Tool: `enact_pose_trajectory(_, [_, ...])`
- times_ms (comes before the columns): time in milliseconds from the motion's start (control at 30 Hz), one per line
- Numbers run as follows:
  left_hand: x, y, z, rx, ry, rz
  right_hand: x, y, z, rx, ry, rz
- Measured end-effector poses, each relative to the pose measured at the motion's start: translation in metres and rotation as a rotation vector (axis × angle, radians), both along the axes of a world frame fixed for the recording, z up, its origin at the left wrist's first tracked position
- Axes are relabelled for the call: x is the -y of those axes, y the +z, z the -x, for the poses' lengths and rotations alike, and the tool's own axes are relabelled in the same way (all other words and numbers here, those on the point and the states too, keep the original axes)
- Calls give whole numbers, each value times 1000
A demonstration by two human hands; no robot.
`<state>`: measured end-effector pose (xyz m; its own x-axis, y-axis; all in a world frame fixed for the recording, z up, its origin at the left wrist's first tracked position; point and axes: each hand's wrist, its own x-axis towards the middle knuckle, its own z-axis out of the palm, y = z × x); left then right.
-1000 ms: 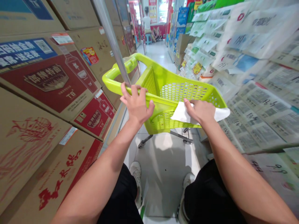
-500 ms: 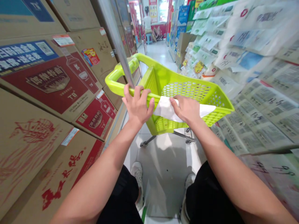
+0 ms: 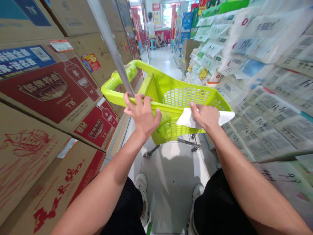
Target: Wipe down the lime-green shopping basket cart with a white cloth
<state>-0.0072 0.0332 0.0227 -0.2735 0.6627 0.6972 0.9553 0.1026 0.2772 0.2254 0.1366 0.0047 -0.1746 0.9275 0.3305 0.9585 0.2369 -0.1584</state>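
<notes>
R hand [image 3: 207, 116], at 3 o'clock of ctr, clamps a white cloth [image 3: 185, 119] over the near side rim of a lime-green shopping cart [image 3: 168, 81], fingers curled over, thumb toward L; cloth ends stick out both sides. L hand [image 3: 144, 117], just off ctr at 9 o'clock, lies on the same rim w/ fingers spread, thumb out wide. Cart sits ctr to 1 o'clock, handle [image 3: 111, 88] at 10, perforated basket above metal legs. Gray metal pole [image 3: 109, 40] slants from 11 o'clock down to L fingers; can't tell if they touch it. Stacked cardboard boxes [image 3: 41, 89], 8 to 10 o'clock; white soft packs [image 3: 259, 125] w/ handwritten prices, 2 to 4. Far bkgd, 12 o'clock: person in white top [image 3: 151, 27] on blue stool [image 3: 153, 44].
</notes>
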Motion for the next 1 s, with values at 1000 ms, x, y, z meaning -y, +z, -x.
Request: enact_pose_trajectory(1000, [2,2,17,7,-38,42,-4,-6,-10,29,51,-10])
